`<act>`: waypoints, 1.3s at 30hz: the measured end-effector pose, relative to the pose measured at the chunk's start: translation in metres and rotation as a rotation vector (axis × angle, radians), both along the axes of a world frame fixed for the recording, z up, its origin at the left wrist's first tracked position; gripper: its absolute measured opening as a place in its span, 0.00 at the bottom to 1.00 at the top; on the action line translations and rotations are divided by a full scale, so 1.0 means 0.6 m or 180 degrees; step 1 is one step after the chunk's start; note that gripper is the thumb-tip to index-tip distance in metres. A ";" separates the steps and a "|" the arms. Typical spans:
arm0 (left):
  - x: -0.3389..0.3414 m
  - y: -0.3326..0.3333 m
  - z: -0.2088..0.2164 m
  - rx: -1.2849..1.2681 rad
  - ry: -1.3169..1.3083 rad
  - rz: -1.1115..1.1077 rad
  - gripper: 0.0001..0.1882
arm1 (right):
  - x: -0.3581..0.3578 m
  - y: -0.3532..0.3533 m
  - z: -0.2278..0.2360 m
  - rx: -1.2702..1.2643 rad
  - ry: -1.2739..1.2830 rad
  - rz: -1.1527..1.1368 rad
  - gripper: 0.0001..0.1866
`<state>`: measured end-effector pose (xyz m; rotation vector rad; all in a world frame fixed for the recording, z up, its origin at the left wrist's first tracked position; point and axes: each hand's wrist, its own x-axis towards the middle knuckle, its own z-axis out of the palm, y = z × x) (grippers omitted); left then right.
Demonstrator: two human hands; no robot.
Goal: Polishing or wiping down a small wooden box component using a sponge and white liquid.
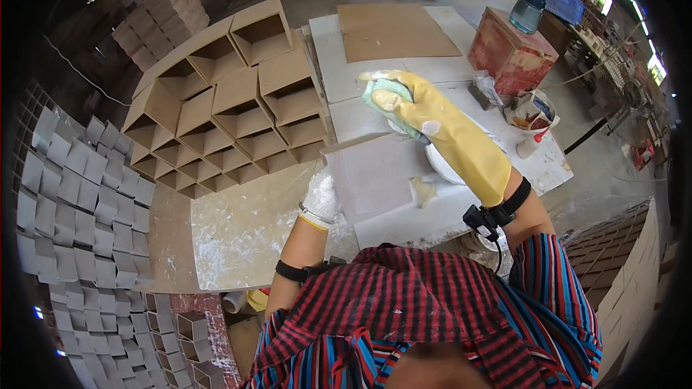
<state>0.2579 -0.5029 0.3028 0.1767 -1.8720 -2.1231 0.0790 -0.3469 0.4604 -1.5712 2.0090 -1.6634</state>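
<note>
My right hand (432, 119), in a long yellow rubber glove smeared with white, is closed around a pale green sponge (375, 94). It is raised over the work table. Below that forearm a white basin (445, 166) shows partly, the rest hidden by the glove. My left hand (321, 198) wears a white knit glove and grips the left edge of a flat greyish-brown board (375, 180); its fingertips are partly hidden at that edge. On the table just right of the board lies a small yellowish scrap (424, 192).
Stacked open brown boxes (238, 108) stand left of the board. A brown sheet (393, 32) lies at the table's far side. To the right are a red crate (508, 50) with a blue-green jug (528, 11), a tub (532, 112) and a white bottle (530, 144). Grey boxes (86, 202) fill the far left.
</note>
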 end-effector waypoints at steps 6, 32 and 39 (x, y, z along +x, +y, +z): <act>-0.030 0.029 0.021 0.3495 -0.0001 0.0001 0.20 | -0.002 0.006 -0.047 0.0421 -0.1799 0.0695 0.22; -0.089 0.055 0.099 0.3043 0.0658 0.0794 0.21 | 0.114 0.015 -0.037 0.1259 0.1880 -0.0120 0.16; -0.093 0.061 0.110 0.3109 0.0936 0.0565 0.25 | 0.062 0.019 -0.067 0.0404 0.1392 -0.0287 0.17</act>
